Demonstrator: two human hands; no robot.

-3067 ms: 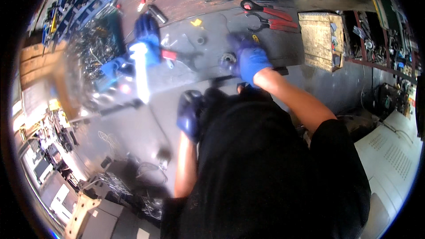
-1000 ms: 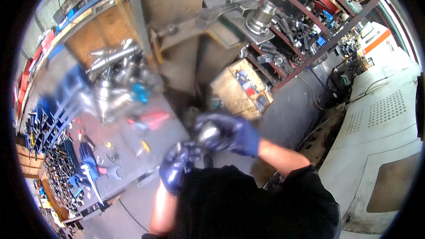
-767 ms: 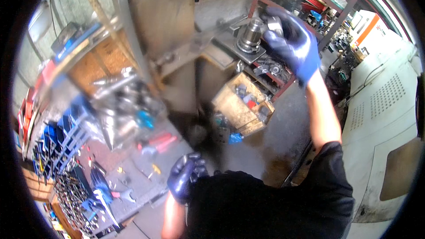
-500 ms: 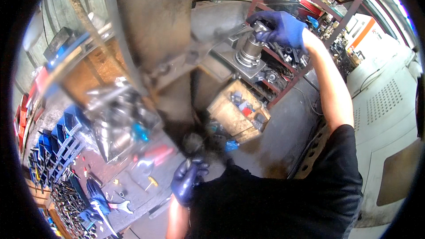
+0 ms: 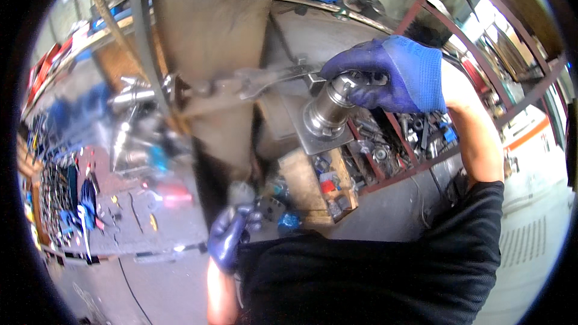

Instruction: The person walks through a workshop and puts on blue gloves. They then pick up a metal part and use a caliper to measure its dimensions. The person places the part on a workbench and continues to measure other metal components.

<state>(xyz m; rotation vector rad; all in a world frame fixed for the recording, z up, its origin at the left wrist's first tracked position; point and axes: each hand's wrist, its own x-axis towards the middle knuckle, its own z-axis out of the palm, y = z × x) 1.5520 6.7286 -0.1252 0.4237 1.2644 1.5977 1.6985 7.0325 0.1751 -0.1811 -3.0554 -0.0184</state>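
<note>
My right hand (image 5: 388, 75), in a purple and blue glove, is curled around the top of a shiny stepped metal cylinder (image 5: 328, 108). This cylinder, like a machine tool holder, stands tilted in view on a flat metal plate (image 5: 328, 143). Left of the fingers, a dark wrench-like tool (image 5: 262, 83) lies blurred at the bench; I cannot tell whether the hand touches it. My left hand (image 5: 229, 235), in the same kind of glove, hangs low by my black shirt. Its fingers are curled in, and what they may hold is hidden.
A wooden box (image 5: 301, 183) with small parts sits below the plate. Dark red shelving (image 5: 415, 144) full of metal parts stands at right. The left table (image 5: 174, 229) carries tools, a blurred plastic bag with metal pieces (image 5: 135, 138) and a red item (image 5: 168, 194).
My view has turned, so the left table and the shelving have shifted. My right hand stays at the cylinder's top, and my left hand remains low with curled fingers.
</note>
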